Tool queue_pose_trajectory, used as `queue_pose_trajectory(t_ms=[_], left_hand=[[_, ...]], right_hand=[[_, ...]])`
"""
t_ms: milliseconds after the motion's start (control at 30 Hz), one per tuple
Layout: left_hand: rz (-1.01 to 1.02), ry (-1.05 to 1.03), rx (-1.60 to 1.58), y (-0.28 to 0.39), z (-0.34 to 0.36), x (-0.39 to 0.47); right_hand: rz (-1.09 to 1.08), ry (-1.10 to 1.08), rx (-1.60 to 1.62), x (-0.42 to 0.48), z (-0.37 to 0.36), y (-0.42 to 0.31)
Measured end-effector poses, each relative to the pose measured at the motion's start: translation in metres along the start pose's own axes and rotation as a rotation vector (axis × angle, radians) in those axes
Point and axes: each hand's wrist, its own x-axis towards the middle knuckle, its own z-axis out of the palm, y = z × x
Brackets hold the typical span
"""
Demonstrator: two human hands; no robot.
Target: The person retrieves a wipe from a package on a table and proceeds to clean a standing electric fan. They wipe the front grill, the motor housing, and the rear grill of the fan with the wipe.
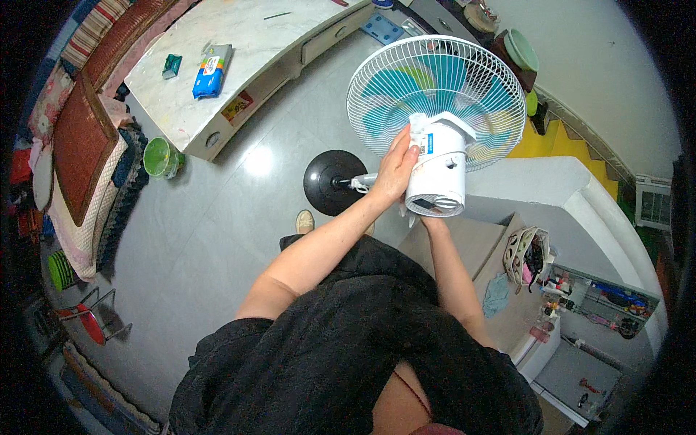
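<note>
A standing electric fan is in front of me, its white wire cage (380,65) facing away and its teal blades showing through. My left hand (396,171) rests against the left side of the white motor housing (437,174), near a blue and white label; a whitish piece of material shows by the fingertips. My right hand (429,220) is mostly hidden beneath the housing, with only the wrist area showing; some white material hangs beside it. The fan's round black base (334,182) stands on the grey floor by my shoes.
A marble-patterned table (250,54) at the upper left holds a wipes pack (213,70). A green bin (163,157) stands by its corner. At right are a low wall (522,174), yellow stairs (549,141) and a cabinet with a bag (524,255). A red stool (91,324) is lower left.
</note>
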Motion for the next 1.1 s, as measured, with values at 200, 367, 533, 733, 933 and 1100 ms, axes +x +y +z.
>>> queue_pose_trajectory(t_ms=[200, 367, 533, 733, 933, 1100], left_hand=[[-0.287, -0.035, -0.179, -0.017, -0.004, -0.014], [-0.321, 0.031, -0.006, -0.03, -0.009, -0.029], [-0.344, -0.114, -0.017, -0.014, -0.029, -0.058], [-0.478, 0.0, 0.014, -0.03, -0.025, -0.09], [-0.259, 0.069, 0.381, -0.045, -0.022, -0.102], [-0.064, 0.055, 0.528, -0.03, -0.018, -0.093]], right_hand=[[0.024, -0.012, -0.062, 0.003, -0.004, 0.0], [0.047, -0.028, -0.125, 0.004, -0.007, -0.001], [0.083, -0.01, -0.172, -0.001, -0.012, 0.003], [0.149, -0.047, -0.268, -0.01, -0.016, 0.015], [0.305, -0.158, -0.207, -0.032, -0.009, -0.011], [0.444, -0.077, 0.276, -0.067, -0.001, -0.093]])
